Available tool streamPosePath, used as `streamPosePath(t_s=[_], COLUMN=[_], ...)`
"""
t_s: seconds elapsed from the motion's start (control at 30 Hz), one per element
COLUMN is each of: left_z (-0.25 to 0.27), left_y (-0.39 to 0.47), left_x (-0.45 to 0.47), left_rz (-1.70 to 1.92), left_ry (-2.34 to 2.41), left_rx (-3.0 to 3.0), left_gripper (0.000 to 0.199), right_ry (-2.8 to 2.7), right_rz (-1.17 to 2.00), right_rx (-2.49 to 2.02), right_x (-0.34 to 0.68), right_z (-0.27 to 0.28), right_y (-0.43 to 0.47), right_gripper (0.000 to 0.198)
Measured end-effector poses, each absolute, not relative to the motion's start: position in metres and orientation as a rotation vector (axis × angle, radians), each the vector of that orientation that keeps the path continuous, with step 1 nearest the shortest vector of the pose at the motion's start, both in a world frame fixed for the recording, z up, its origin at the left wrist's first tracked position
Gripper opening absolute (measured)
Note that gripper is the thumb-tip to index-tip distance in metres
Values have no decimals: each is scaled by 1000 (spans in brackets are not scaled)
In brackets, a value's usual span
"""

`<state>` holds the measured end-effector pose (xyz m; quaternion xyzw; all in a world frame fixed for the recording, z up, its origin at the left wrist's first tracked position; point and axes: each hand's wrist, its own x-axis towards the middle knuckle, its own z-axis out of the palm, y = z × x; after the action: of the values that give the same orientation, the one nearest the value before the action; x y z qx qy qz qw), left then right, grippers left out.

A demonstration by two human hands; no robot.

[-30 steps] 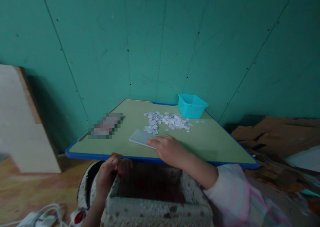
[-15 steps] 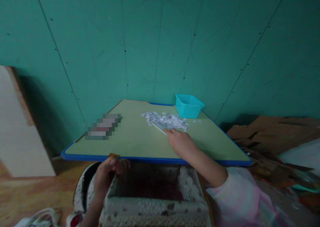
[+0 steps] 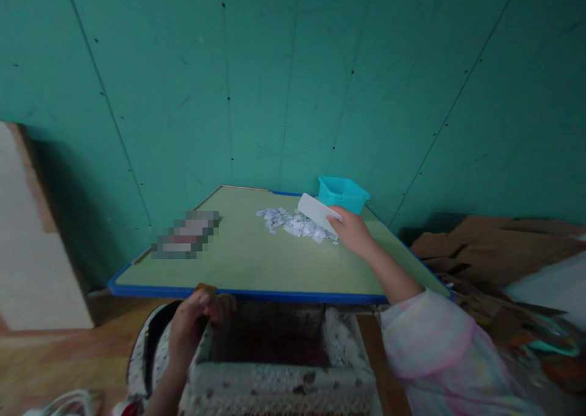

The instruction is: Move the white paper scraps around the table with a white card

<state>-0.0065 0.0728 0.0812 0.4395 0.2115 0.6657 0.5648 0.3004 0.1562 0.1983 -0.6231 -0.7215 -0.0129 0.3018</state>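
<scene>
My right hand (image 3: 352, 228) is closed around one end of a flat white rectangular piece (image 3: 317, 211), tilted up over the back of a heap of small white paper pieces (image 3: 297, 224) on the pale green table (image 3: 238, 260). Just behind that hand stands a turquoise plastic bin (image 3: 343, 190). My left hand (image 3: 199, 312) is closed, its fingers curled at the table's front edge beside the rear left corner of a spotted fabric-covered box (image 3: 279, 373). A small orange-brown piece (image 3: 206, 287) shows just behind its fingers; whether the hand grips it is unclear.
A blurred-out flat item (image 3: 187, 234) lies on the table's left side. The green wall (image 3: 256, 86) rises directly behind the table. A white board (image 3: 41, 233) leans at the left, and flattened cardboard (image 3: 485, 239) is piled on the right.
My right hand has lifted the white piece from the front of the paper heap and moved it back and right, turning its broad face into view. My left hand stays in place.
</scene>
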Motion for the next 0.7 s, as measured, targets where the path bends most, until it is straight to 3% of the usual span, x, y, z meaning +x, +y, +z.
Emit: streamPosePath(t_s=[0.37,0.7], left_z=[66,68], left_y=[78,81], left_x=[-3,-16], left_rz=[1653,1515], left_ry=[507,465], left_rx=[936,1086], left_gripper=[35,37], right_ry=[-2150,-2239], right_rz=[-314,-145], right_rx=[-1961,-1724], right_x=[278,260], right_z=[210,218], right_y=[185,164], right_gripper=[37,33])
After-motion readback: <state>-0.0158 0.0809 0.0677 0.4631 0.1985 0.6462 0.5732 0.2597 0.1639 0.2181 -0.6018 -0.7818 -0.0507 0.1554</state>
